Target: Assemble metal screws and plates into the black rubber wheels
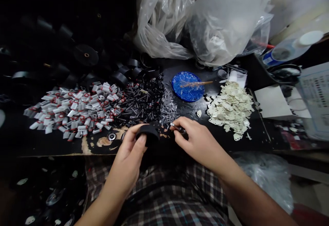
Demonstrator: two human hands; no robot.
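Observation:
Near the table's front edge, my left hand (130,150) grips a black round cap (151,133) by its rim, thumb pressed on the near side. To its right, my right hand (199,140) pinches a small dark part (179,128) with a pale tip between thumb and fingers; its exact kind is unclear. The two parts are apart. Just beyond my hands lie a heap of small grey pieces (168,108) and a pile of dark springs (135,106). A metal ring (111,136) rests on the table left of the cap.
White sleeves with red rings (77,108) are heaped at left, cream flat plates (231,104) at right. A blue lid (187,94) bears grease and a stick (202,83). Behind are plastic bags (213,27), a clear bottle (290,49) and black round parts (86,54).

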